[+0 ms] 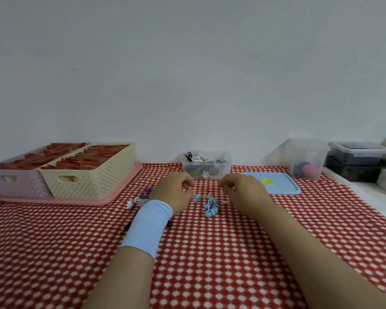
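Fingers point(187, 185) of both hands are curled inward with the tips drawn toward the thumbs. Whether they pinch a thin cord or hold nothing I cannot tell. The left hand point(172, 194), with a pale blue wristband point(147, 224) below it, and the right hand point(245, 194) hang low over the table point(210, 259), which has a red-and-white patterned cloth. Between them, just nearer the person, lies the light blue earphone bundle point(211, 206) — coiled, with one earbud trailing out toward the left hand. White earphones point(136, 201) and a purple cord point(148, 191) lie just left of the left hand. Behind the hands stands a clear box of cables point(206, 168), and a blue lid point(281, 185) lies flat to its right. At far left a cream basket point(91, 175) and a lilac basket point(16, 182) sit side by side on a pink tray point(120, 186).
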Action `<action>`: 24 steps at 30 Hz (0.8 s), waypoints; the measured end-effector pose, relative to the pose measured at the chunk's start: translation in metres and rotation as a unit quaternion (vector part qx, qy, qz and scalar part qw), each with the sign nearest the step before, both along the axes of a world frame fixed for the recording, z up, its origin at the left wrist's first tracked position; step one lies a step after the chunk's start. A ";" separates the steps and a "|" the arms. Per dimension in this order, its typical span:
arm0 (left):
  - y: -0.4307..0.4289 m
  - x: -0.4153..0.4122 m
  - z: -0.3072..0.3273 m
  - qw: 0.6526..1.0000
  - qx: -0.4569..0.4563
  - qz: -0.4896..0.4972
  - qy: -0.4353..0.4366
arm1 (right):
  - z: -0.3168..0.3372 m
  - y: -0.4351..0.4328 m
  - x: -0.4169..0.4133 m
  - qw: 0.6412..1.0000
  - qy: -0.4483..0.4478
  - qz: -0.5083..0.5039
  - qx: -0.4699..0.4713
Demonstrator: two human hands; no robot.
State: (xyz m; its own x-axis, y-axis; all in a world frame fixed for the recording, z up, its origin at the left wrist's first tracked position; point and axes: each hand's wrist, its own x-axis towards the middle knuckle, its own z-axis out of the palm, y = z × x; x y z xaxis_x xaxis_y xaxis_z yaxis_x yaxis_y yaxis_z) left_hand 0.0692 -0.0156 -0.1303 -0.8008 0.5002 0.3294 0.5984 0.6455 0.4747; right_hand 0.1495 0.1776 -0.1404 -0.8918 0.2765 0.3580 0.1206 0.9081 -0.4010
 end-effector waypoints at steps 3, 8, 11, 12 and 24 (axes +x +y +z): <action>0.001 0.007 0.005 0.997 -0.034 -0.059 -0.030 | -0.003 -0.001 -0.001 0.994 0.043 0.034 -0.098; 0.005 0.011 0.001 0.995 -0.061 -0.080 -0.006 | -0.003 -0.004 0.002 0.982 0.063 0.053 -0.172; 0.007 0.009 -0.001 0.994 -0.061 -0.085 -0.008 | -0.004 -0.003 0.001 0.980 0.064 0.053 -0.183; 0.008 0.009 -0.002 0.994 -0.069 -0.088 -0.012 | -0.004 -0.003 0.001 0.979 0.065 0.052 -0.187; 0.012 0.003 -0.008 0.996 0.047 -0.059 -0.040 | 0.002 -0.008 0.005 0.920 0.099 0.092 -0.367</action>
State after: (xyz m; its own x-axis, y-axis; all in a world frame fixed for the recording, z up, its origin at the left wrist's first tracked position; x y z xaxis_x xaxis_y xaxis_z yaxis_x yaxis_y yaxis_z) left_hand 0.0723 -0.0038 -0.1380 -0.7639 0.5621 0.3171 0.6254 0.5237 0.5784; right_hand 0.1541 0.1692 -0.1389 -0.8851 0.3596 0.2954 -0.1496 0.3811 -0.9123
